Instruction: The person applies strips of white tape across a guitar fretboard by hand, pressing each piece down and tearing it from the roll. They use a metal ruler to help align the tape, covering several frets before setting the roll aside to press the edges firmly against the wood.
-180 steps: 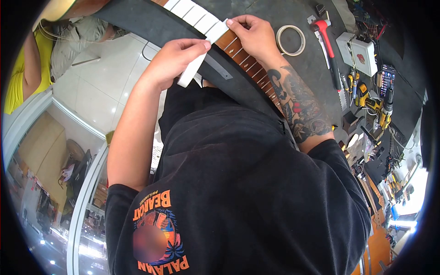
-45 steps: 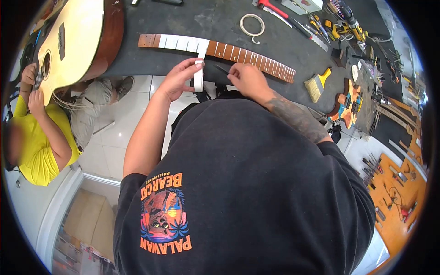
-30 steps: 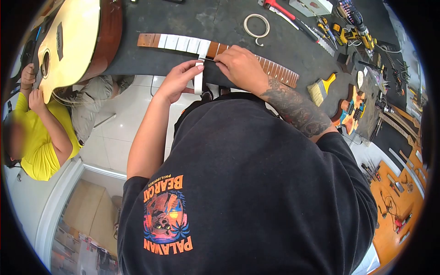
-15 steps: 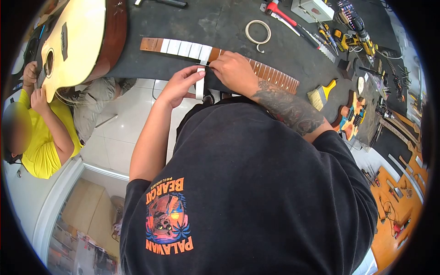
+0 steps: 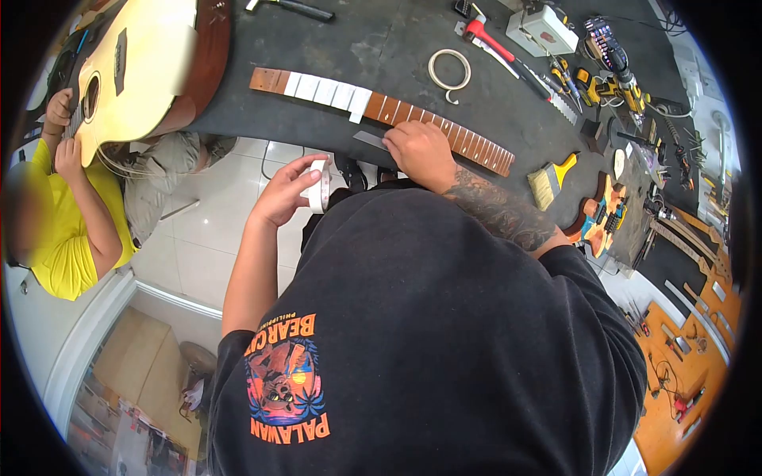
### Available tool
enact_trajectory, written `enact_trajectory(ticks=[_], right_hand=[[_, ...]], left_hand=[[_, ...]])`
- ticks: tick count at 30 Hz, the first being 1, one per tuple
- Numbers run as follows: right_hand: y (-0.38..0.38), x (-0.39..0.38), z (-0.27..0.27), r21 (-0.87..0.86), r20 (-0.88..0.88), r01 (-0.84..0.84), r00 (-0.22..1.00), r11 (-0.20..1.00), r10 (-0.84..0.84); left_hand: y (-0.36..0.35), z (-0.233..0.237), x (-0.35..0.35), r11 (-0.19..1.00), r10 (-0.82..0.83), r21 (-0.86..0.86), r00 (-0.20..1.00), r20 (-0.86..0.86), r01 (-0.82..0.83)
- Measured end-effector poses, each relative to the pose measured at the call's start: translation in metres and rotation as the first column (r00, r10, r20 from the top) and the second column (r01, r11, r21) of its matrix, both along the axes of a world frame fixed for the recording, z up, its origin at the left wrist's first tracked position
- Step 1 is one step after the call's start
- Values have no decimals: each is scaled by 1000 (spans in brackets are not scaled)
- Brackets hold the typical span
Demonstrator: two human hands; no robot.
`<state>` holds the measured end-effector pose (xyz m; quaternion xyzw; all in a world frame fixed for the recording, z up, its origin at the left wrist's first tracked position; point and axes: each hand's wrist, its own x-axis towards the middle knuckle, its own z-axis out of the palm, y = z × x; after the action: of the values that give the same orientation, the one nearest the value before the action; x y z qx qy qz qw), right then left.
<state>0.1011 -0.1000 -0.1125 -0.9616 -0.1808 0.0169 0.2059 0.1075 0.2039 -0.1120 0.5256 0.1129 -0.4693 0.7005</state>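
A guitar fretboard (image 5: 389,109) lies on the dark bench, curved by the lens. White tape strips (image 5: 327,91) cover several spaces between frets near its left end, and the rightmost one hangs past the near edge. My left hand (image 5: 284,193) is closed on a roll of white tape (image 5: 319,187), off the bench edge and apart from the fretboard. In the fingers of my right hand (image 5: 422,155) is a thin flat grey metal strip (image 5: 370,140), pointing left. That hand rests by the near edge of the fretboard; its fingertips are partly hidden.
At left, a person in a yellow shirt (image 5: 79,226) holds the strings of an acoustic guitar (image 5: 151,63). On the bench (image 5: 317,40) are a cream ring (image 5: 449,70), a red-handled hammer (image 5: 488,36), a brush (image 5: 548,181), a drill (image 5: 631,83) and a small guitar-shaped body (image 5: 599,214).
My left hand has drawn the tape roll down and left, separating it from the fretboard. A tape end now hangs at the near edge. My right hand has shifted right and nearer with the metal strip.
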Motion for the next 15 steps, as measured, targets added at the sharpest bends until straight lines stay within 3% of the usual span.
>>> enact_trajectory(ticks=[5,12,15], right_hand=[[16,47,4,216,215,110,964,970,-157],[28,65,-12,204,34,34,999,978,-41],[28,68,-22,186,158,-44,987,981,15]], left_hand=[[15,-3,-16,992,122,-10,992,-29,-122],[29,-9,-30,988,155,4,986,-54,-155],[37,-12,-37,984,173,37,984,-35,-172]])
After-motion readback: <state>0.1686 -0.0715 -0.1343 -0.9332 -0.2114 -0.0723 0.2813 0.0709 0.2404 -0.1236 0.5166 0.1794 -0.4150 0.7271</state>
